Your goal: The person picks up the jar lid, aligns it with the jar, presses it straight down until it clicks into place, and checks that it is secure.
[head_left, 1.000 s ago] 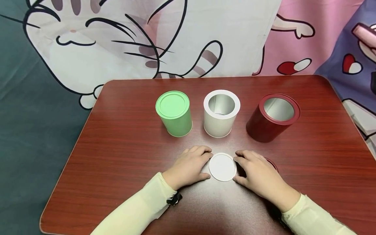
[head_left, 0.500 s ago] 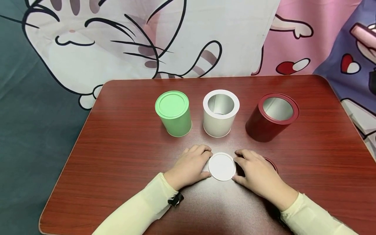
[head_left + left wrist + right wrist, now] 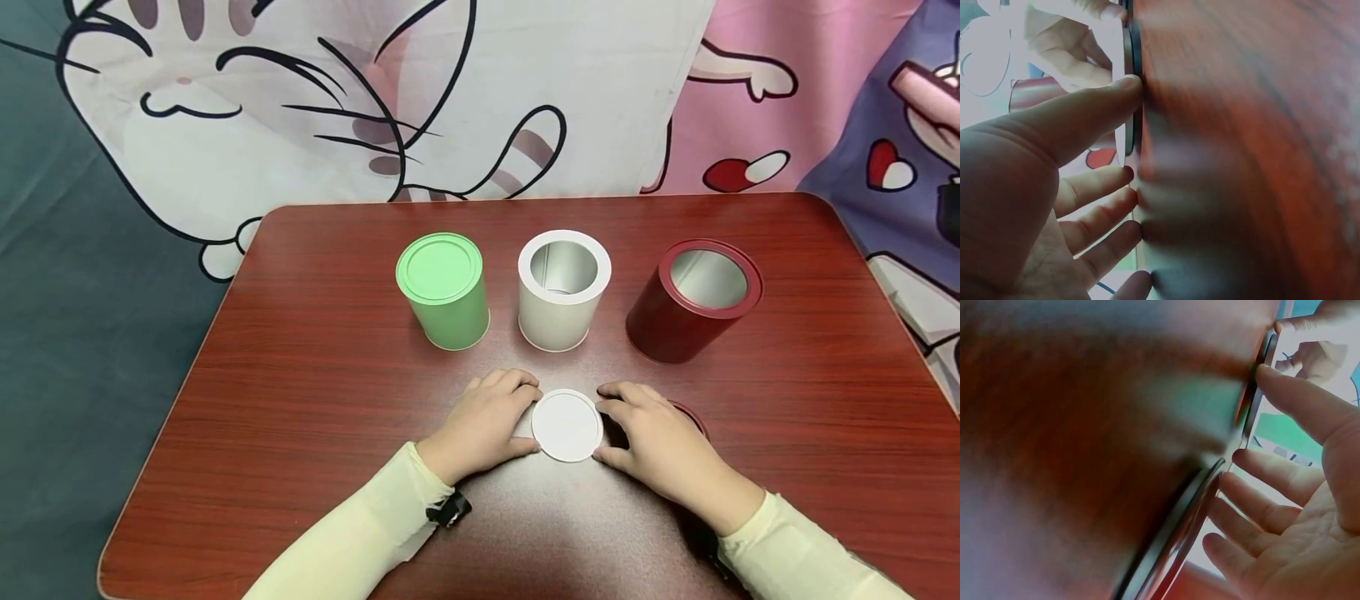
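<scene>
A round white lid [image 3: 567, 426] lies flat on the table between my two hands. From its left side my left hand [image 3: 483, 425] holds the rim with thumb and index finger; the other fingers spread with their tips by the tabletop. Opposite it, my right hand [image 3: 660, 442] holds the right rim the same way. A dark red lid [image 3: 1179, 540] lies under or beside the right hand's outer fingers, mostly hidden in the head view. Behind stand a green can [image 3: 450, 308] with its lid on, an open white can [image 3: 557, 321] and an open dark red can [image 3: 675, 321].
The reddish-brown wooden table [image 3: 300, 350] has rounded corners. Its far edge meets a hanging cloth [image 3: 480, 100] printed with a cartoon cat. The cans stand in a row beyond the hands. A black strap [image 3: 448, 508] is around the left wrist.
My left thumb has shifted slightly to the right toward the white lid's rim. The lid, the cans and my right hand stay in place; the head view drifts very slightly.
</scene>
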A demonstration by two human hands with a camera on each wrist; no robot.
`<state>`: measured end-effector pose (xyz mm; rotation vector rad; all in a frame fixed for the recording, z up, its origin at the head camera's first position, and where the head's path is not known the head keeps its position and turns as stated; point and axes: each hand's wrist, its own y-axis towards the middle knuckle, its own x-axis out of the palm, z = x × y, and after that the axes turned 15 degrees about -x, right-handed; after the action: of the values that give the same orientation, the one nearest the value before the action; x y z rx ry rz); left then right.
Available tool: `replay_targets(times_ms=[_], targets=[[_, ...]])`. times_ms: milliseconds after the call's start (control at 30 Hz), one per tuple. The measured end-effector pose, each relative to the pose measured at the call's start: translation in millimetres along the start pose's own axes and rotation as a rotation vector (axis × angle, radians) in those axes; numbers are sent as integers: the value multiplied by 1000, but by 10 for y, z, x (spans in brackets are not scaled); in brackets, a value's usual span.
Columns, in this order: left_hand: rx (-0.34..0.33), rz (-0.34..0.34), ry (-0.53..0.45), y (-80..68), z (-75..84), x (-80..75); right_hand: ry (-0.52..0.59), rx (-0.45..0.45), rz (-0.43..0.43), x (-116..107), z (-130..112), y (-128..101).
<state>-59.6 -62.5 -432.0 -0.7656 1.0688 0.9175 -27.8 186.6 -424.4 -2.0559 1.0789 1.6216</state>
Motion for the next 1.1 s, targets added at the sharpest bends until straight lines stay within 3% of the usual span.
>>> replay_targets(times_ms=[300, 700, 1100], targets=[[-16, -40, -47, -6, -30, -10, 52, 25, -8, -23, -8, 0], [-14, -71, -217, -34, -105, -60, 113, -21, 38, -46, 13, -1], [21, -15, -237, -75, -116, -176, 122, -68, 88, -153, 39, 25]])
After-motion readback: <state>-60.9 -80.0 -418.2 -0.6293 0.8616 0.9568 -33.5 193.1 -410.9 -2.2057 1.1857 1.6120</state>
